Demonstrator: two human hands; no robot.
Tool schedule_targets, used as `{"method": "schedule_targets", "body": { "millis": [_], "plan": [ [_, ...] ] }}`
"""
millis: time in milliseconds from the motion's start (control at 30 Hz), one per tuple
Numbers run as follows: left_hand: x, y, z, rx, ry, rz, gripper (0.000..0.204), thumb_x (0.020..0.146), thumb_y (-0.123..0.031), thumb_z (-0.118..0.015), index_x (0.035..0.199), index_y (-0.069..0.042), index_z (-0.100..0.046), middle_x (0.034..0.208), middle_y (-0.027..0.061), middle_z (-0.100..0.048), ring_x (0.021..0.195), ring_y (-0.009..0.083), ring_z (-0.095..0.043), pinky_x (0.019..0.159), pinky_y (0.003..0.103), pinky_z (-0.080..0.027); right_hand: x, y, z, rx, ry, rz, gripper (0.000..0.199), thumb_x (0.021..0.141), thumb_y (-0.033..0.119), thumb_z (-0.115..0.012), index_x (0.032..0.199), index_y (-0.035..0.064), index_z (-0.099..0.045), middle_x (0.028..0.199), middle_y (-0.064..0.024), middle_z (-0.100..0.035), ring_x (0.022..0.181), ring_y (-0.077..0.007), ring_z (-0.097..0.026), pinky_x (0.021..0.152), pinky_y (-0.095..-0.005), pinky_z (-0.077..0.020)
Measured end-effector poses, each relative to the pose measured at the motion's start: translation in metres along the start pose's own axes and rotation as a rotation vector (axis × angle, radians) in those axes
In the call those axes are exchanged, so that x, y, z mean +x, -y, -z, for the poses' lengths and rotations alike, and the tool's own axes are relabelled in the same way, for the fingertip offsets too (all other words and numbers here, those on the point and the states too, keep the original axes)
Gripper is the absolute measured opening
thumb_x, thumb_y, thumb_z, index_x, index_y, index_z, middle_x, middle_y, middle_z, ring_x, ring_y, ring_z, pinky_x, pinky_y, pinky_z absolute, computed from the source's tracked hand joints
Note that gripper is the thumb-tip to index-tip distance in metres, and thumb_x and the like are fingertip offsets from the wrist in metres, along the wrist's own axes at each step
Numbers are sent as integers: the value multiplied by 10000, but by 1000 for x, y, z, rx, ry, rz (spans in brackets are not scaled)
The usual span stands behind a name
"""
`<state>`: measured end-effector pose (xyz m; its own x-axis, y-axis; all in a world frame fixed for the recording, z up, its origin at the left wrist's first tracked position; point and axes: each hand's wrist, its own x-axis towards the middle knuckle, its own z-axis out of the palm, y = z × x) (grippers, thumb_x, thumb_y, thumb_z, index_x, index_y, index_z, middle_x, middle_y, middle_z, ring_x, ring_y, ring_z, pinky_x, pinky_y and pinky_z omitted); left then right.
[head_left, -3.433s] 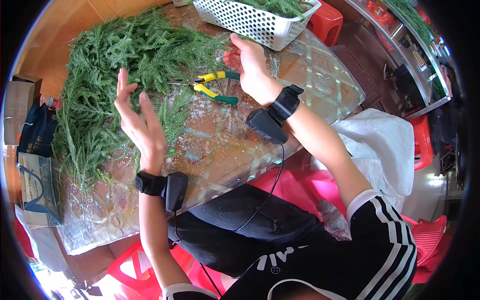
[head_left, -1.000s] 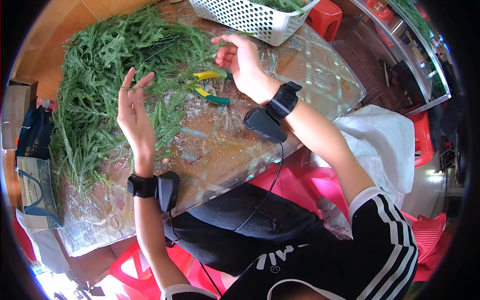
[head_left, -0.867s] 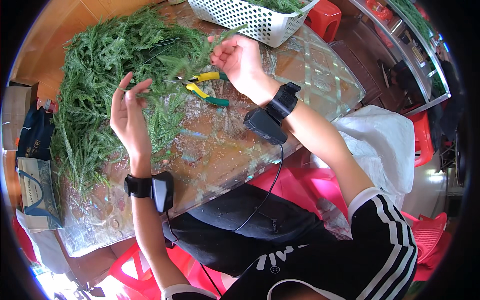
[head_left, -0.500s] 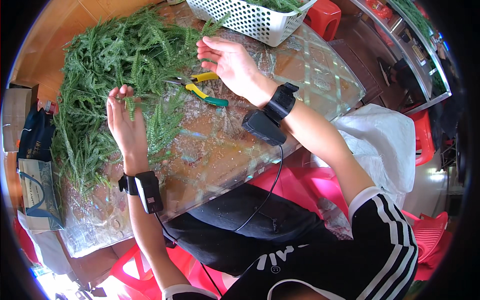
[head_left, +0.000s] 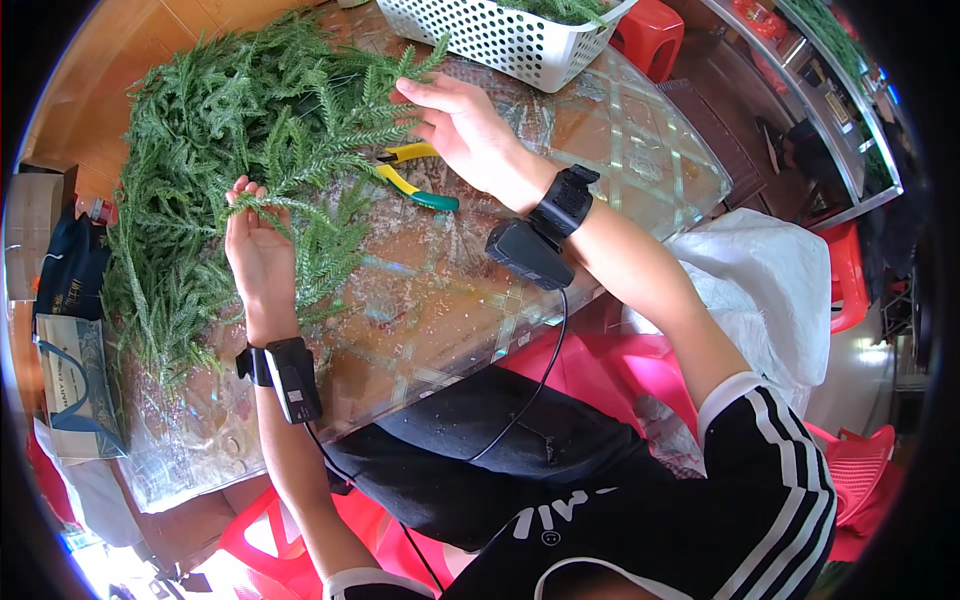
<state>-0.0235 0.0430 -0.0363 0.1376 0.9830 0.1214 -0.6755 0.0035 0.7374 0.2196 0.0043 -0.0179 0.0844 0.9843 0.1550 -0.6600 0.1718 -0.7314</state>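
Observation:
A green artificial pine branch [head_left: 335,160] spans the gap between my hands, above a large heap of similar sprigs [head_left: 200,120]. My left hand [head_left: 264,255] has its fingertips closed on the branch's near-left end. At the other end, the thumb and fingers of my right hand [head_left: 465,130] pinch sprays of the same branch, and the needles partly hide the grip. Below and between the hands lie pliers [head_left: 415,190] with yellow and green handles, their jaws mostly covered by the branch.
A white perforated basket [head_left: 490,45] with more greenery stands at the table's far edge. Bags [head_left: 75,380] sit at the left. The glass-topped table [head_left: 430,290] is strewn with whitish bits. A red stool [head_left: 648,40] and a white sack [head_left: 755,290] are on the right.
The branch between my hands has swung into fuller view and now covers the pliers' jaws. My left hand has shifted slightly right; my right hand has barely moved.

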Motion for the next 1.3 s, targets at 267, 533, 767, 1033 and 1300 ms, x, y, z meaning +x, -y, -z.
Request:
{"method": "schedule_targets", "body": {
  "millis": [267, 533, 767, 1033, 1300],
  "plan": [
    [-2, 1, -7, -14, -68, -10, 205, 908, -126, -419, 1094, -63, -478, 1052, 29, -525, 905, 92, -487, 753, 252, -385, -5, 4, -7, 57, 66, -41, 177, 801, 80, -621, 954, 37, -545, 917, -63, -590, 878, -150, -577, 704, -256, -475],
    [-8, -2, -20, -89, -53, -4, 276, 928, -167, -412, 1155, -16, -457, 1106, 55, -511, 1006, 129, -479, 827, 275, -385, -3, -1, 0, 136, -53, -90, 158, 802, 107, -624, 926, 34, -557, 885, -48, -577, 809, -155, -574, 706, -261, -482],
    [-11, -2, -26, -84, 64, 26, 304, 934, -170, -405, 1173, 13, -449, 1118, 82, -497, 1028, 152, -471, 847, 276, -380, -5, -2, 0, 148, -165, -106, 159, 802, 107, -620, 922, 29, -553, 840, -43, -551, 788, -160, -571, 670, -255, -488],
    [-11, 1, -29, -122, 139, 78, 310, 940, -167, -380, 1196, 4, -416, 1100, 69, -484, 988, 135, -454, 842, 271, -357, -5, 0, 1, 170, -191, -127, 145, 795, 117, -622, 877, 32, -538, 829, -47, -539, 767, -171, -572, 658, -260, -484],
    [-15, 1, -30, -177, 278, 159, 293, 951, -163, -339, 1188, -7, -416, 1091, 57, -481, 894, 118, -445, 822, 272, -329, -10, 5, -4, 122, -238, -125, 162, 780, 143, -624, 855, 43, -521, 836, -42, -542, 720, -175, -542, 671, -295, -429]
  ]
}}
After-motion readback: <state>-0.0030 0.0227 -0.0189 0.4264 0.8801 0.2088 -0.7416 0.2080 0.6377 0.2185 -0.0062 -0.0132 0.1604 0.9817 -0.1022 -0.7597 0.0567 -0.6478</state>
